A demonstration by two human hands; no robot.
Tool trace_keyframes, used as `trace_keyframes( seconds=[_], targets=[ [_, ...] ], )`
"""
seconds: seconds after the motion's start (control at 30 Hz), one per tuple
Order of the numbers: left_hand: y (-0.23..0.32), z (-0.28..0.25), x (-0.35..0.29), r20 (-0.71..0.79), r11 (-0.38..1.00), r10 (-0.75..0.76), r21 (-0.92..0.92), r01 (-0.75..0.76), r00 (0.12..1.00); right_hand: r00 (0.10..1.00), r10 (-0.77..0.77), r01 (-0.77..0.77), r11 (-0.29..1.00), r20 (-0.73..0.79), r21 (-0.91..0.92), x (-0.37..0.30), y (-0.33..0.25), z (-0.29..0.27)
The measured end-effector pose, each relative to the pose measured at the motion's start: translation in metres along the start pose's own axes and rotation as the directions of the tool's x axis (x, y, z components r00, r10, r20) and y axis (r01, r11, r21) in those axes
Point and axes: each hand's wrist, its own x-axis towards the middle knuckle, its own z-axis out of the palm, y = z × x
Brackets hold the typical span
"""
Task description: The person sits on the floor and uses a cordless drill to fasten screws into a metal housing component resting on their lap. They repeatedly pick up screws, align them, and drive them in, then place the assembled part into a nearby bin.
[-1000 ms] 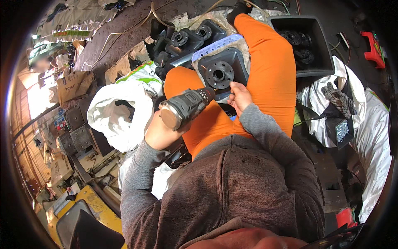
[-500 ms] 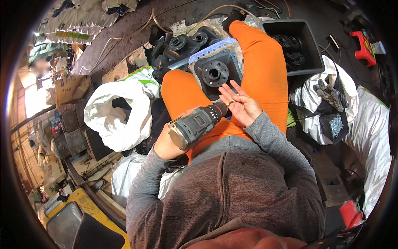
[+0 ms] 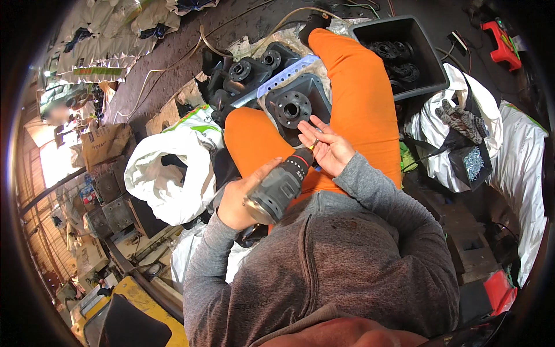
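Observation:
My left hand (image 3: 236,203) is wrapped round a dark grey cordless drill (image 3: 278,188), its chuck pointing away from me and to the right. My right hand (image 3: 334,154) is turned palm up beside the chuck, fingers stretched out. A small, bright metal piece shows between the drill's tip and that hand; whether it is a bit or a screw I cannot make out. Just beyond the right fingertips, between my orange-clad legs, lies a black square housing (image 3: 318,87) with a round flange (image 3: 291,110) with holes round a central bore.
Similar black flanged parts (image 3: 240,70) lie ahead on the left, beside a lilac perforated strip (image 3: 287,75). A black bin (image 3: 430,78) at far right holds more. White sacks (image 3: 170,199) flank me. A patterned glove (image 3: 462,121) lies near a tray of screws (image 3: 473,165).
The drill and my left hand have shifted slightly down. My right hand has moved a little left and down, still palm up by the drill's tip. The whole view has turned slightly.

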Motion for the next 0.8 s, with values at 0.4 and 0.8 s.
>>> trace_keyframes(
  seconds=[0.4, 0.8],
  targets=[
    [-0.016, -0.023, 0.055, 0.033, 0.985, -0.174, -0.012, 0.174, 0.984, 0.929, -0.077, -0.128, 0.851, -0.363, -0.509, 0.059, 0.02, -0.027],
    [-0.017, -0.028, 0.095, 0.091, 0.967, -0.237, 0.118, 0.226, 0.967, 0.955, -0.203, 0.018, 0.767, -0.216, -0.641, 0.074, 0.026, -0.034]
  ],
)
